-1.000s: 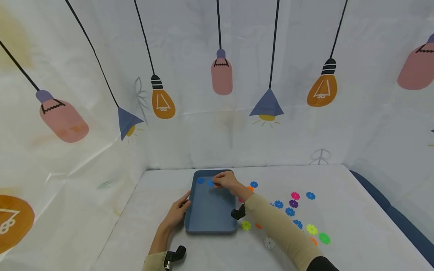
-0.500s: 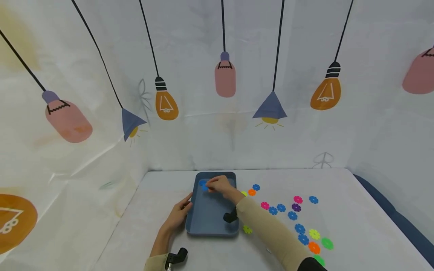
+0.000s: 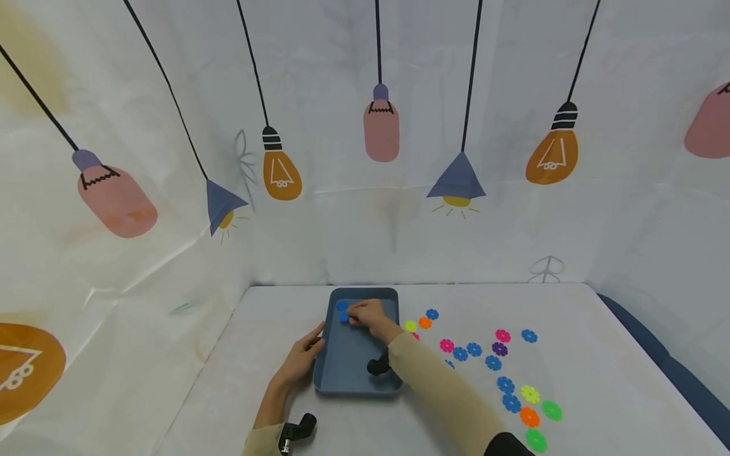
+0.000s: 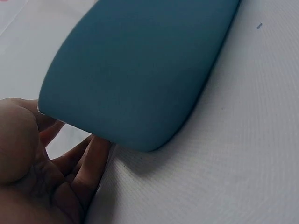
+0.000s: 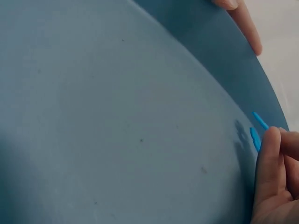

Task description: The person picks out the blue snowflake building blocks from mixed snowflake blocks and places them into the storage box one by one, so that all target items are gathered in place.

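Note:
A blue-grey tray [image 3: 359,373] lies on the white table. My left hand [image 3: 300,360] grips its left rim; in the left wrist view the thumb is at the rim and the fingers [image 4: 88,172] reach in under the edge. Over the tray's far left part, my right hand [image 3: 369,313] pinches a blue flower-shaped disc [image 3: 345,316] between thumb and fingertips. Another blue disc [image 3: 342,305] sits right behind it, near the far left corner. The right wrist view shows both discs edge-on beside the fingertips [image 5: 270,140].
Several flower-shaped discs lie right of the tray: blue [image 3: 493,363], pink [image 3: 447,345], purple [image 3: 499,349], orange [image 3: 530,416], yellow [image 3: 530,394] and green [image 3: 552,410]. A white sheet printed with lamps [image 3: 456,177] hangs behind the table.
My right hand has brought its blue disc leftward and slightly toward me, from beside the other blue disc to just in front of it. My left hand stays on the rim.

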Available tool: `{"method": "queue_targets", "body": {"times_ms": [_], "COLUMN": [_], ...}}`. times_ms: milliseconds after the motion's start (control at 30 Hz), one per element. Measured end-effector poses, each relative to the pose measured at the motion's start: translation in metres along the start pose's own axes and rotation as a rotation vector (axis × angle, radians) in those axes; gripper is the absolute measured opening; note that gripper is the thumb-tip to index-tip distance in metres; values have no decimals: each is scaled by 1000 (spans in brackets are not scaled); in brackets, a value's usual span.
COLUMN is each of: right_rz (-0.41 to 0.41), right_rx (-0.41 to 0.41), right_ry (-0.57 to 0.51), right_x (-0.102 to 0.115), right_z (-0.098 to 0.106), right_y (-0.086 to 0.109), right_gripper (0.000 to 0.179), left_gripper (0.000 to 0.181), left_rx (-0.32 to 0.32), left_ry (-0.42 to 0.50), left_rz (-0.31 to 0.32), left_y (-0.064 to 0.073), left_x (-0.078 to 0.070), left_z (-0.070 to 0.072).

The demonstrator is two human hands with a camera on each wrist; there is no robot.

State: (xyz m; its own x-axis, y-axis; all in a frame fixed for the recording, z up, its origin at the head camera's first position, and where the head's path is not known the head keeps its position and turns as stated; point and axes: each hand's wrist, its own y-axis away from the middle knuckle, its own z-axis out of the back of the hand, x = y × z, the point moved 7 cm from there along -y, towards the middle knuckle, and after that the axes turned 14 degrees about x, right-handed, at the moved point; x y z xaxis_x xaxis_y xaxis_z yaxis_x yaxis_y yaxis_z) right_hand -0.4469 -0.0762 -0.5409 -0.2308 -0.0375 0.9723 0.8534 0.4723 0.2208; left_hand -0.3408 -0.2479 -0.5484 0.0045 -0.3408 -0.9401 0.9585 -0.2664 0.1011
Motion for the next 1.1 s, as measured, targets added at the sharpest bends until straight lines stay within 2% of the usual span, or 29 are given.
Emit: {"method": "queue_targets", "body": {"times_ms": [167, 300, 533, 800, 967, 1100], "right_rz": [-1, 1, -5, -6, -38, -31], "right_rx": [-60, -83, -126, -168, -206, -229], "right_ry": [-4, 5, 61, 129, 173, 196], "right_x": [-5, -7, -5, -2, -7, -4], "right_z": [3, 6, 7, -5, -11, -11], "right_y": [-1, -2, -3, -8, -7, -8], "right_gripper": [14, 14, 10, 6, 6, 6], "left_gripper": [48, 48, 50, 49, 50, 49], "left_rx": [14, 17, 65, 30, 38, 21], "left_ry": [15, 14, 21, 71, 63, 59], "left_rz": [3, -18, -49, -25, 3, -7], "left_y": [-2, -3, -6, -3, 2, 0], "left_x": [-1, -5, -6, -1, 4, 0], "left_z": [-3, -4, -6, -1, 0, 2]}}
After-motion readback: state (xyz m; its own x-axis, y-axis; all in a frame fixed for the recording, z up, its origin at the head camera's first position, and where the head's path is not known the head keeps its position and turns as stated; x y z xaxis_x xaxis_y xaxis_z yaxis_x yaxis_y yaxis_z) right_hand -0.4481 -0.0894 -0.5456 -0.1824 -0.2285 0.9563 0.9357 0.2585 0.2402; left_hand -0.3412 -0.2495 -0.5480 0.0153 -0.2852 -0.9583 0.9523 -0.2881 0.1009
